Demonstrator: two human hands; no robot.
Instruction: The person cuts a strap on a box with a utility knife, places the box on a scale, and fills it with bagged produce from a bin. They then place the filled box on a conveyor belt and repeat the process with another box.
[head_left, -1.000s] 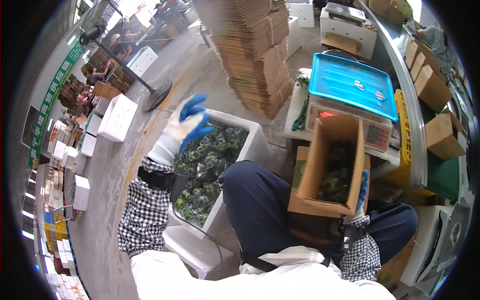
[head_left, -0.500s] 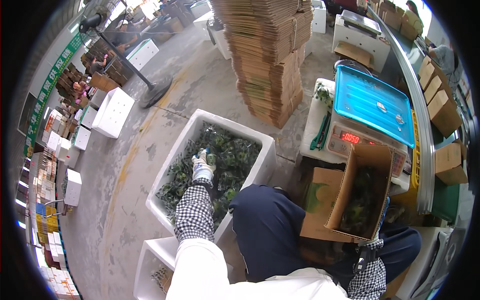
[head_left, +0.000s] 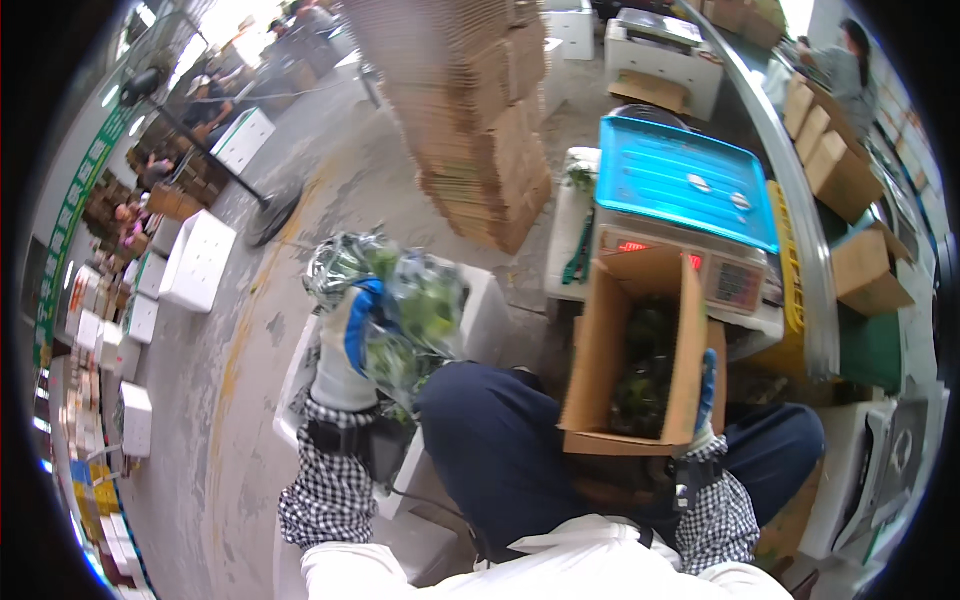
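My left hand (head_left: 352,335), in a white and blue work glove, is closed on clear plastic bags of green vegetables (head_left: 425,300), lifted above a white foam box (head_left: 485,310). The lifted bags are blurred and hide most of that box's inside. An open cardboard box (head_left: 580,400) stands tilted by my right knee, with dark green bagged vegetables (head_left: 645,380) inside. My right hand (head_left: 706,400), gloved too, grips this box's right wall, its blue fingers lying along the outside.
Beyond the cardboard box are a digital scale (head_left: 735,283) and a blue plastic lid (head_left: 680,170). A tall stack of flattened cartons (head_left: 480,150) stands ahead. To the left are a black fan stand (head_left: 270,215) and white foam boxes (head_left: 200,262). A metal rail (head_left: 800,220) runs along the right.
My left hand has risen out of the foam box with bagged vegetables. My right hand has brought the cardboard box more upright and nearer. The view has shifted to the right.
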